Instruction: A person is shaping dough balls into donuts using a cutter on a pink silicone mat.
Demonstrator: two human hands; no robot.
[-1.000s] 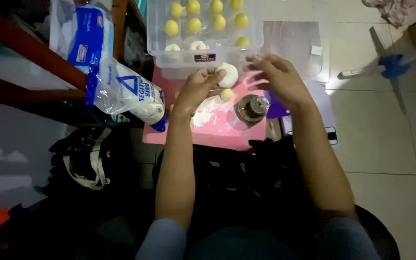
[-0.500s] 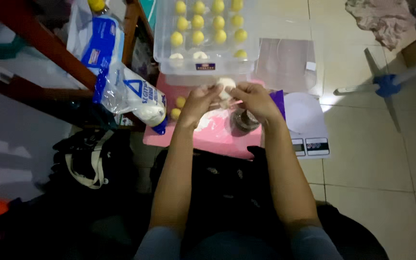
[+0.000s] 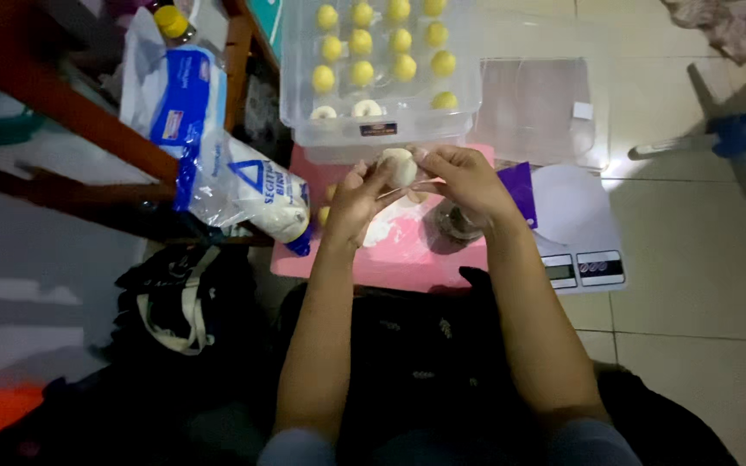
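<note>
Clear plastic container [image 3: 468, 112], top centre: cut off by frame edge, yellow balls [image 3: 362, 72] inside. Pink mat [image 3: 416, 255], centre: partly hidden under arms. Left hand [image 3: 357, 200] and right hand [image 3: 459, 177]: both curled, fingertips pinching pale dough ball [image 3: 397, 164] between them. Dough roundish; long axis indiscernible.
</note>
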